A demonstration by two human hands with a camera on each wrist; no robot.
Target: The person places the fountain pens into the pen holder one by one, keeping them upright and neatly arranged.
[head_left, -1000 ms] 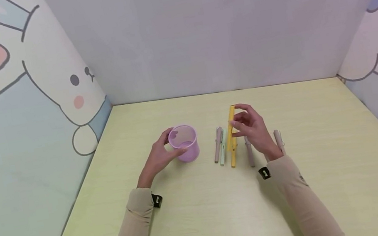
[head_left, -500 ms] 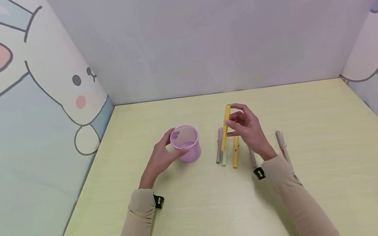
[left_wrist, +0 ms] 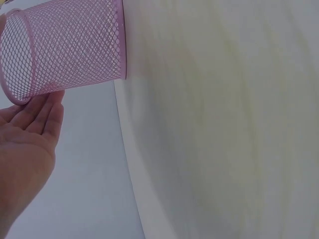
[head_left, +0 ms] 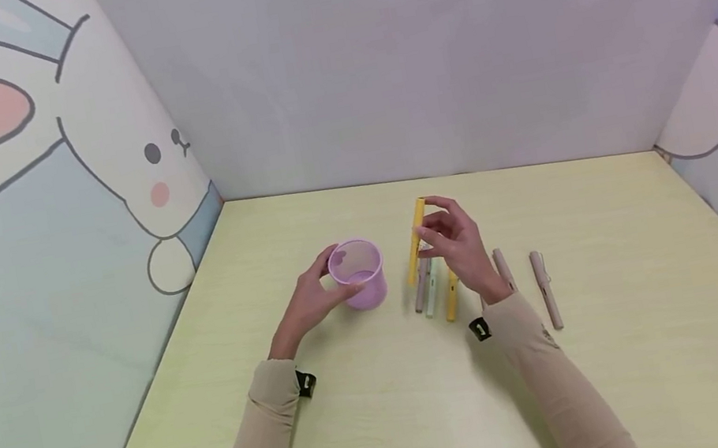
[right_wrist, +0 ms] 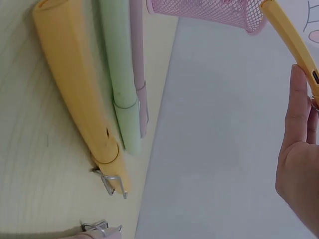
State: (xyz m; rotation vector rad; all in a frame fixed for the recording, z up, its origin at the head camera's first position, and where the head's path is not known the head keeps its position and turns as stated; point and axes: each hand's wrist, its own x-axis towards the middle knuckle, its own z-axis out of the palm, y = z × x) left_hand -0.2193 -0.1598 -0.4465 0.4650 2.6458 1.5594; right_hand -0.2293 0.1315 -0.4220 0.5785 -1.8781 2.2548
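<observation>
Slim yellow pen (head_left: 414, 250) is pinched in my right hand (head_left: 459, 242), tilted above the pale table (head_left: 379, 420), right of the round pinkish-purple mesh cup (head_left: 373, 293). My left hand (head_left: 308, 302) grips that cup.

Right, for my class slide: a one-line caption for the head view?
Left hand holding a cup, right hand pinching a yellow pen above the table, other pens lying nearby.

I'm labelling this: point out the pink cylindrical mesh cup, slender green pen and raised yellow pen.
Pink cylindrical mesh cup (left_wrist: 77, 50): left wrist view, side wall.
Slender green pen (right_wrist: 122, 72): right wrist view, barrel.
Raised yellow pen (head_left: 414, 255): head view, lower half.
</observation>
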